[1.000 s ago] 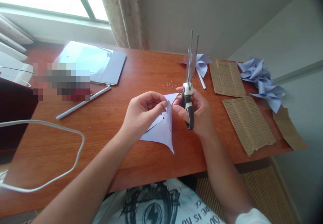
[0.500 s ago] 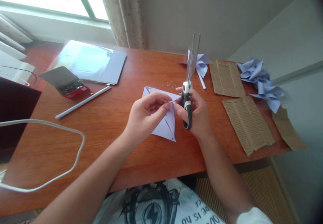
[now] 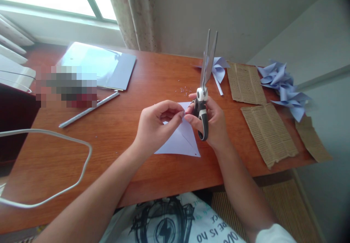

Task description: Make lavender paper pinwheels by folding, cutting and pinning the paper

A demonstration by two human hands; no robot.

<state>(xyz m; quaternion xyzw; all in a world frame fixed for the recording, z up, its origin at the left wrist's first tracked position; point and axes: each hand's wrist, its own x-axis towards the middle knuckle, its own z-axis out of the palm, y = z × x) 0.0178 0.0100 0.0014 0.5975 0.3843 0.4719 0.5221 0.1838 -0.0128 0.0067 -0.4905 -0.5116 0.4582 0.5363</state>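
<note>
My right hand (image 3: 214, 120) is closed round the handles of a pair of black-and-white scissors (image 3: 202, 106), whose slightly parted blades point up and away from me. My left hand (image 3: 155, 124) pinches thumb and fingertips together against the right fingertips; whatever small thing sits in that pinch is too small to make out. Beneath both hands a sheet of white paper (image 3: 180, 141) with cut lines lies on the table, a dark dot near its front right corner. The left hand hides part of the sheet.
Tiny paper scraps (image 3: 186, 90) lie beyond the hands. A paper pinwheel (image 3: 218, 68), cardboard pieces (image 3: 269, 133) and more pinwheels (image 3: 290, 97) are at right. A rolled paper stick (image 3: 89, 110), a folder (image 3: 128, 69), a pixelated patch and a white cable (image 3: 89, 155) are at left.
The paper has slipped from between the fingertips; it turned and now lies flatter, nearer me. Both hands stay close together, and the scissors are still in the right hand.
</note>
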